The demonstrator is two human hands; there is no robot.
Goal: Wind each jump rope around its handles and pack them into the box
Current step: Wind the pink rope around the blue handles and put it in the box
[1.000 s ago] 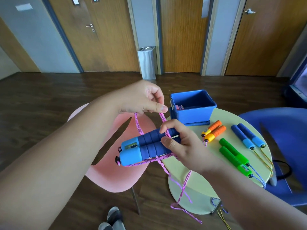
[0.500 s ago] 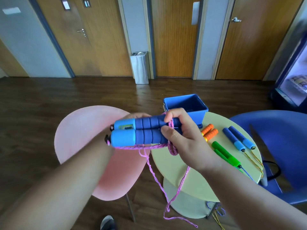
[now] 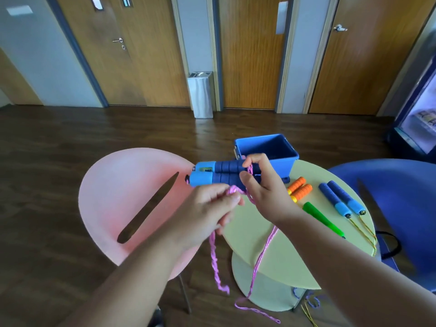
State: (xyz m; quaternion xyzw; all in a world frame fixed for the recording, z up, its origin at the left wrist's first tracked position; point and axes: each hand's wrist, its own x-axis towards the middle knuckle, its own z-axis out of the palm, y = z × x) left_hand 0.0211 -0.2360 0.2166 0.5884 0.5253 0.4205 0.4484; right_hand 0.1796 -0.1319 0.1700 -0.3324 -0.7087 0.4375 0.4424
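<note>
Now two blue handles [image 3: 218,175], side by side, run left-right, caps pointing left, held near the one box [image 3: 266,147]; right grip [image 3: 264,192] grasps them, left grip [image 3: 207,210] pinches the single pink rope [image 3: 214,256].

Bare forearms [image 3: 132,277], bare hands [image 3: 207,210] [image 3: 266,197]

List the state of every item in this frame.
left hand, pinches pink rope
right hand, grips held blue handles
held blue handles, paired, off table
pink rope, partly wound, tail hanging loose
blue box, open, upright on table
orange handles, lying on table
green handles, lying on table
blue handles with yellow rope, on table, rope unwound over edge
</note>
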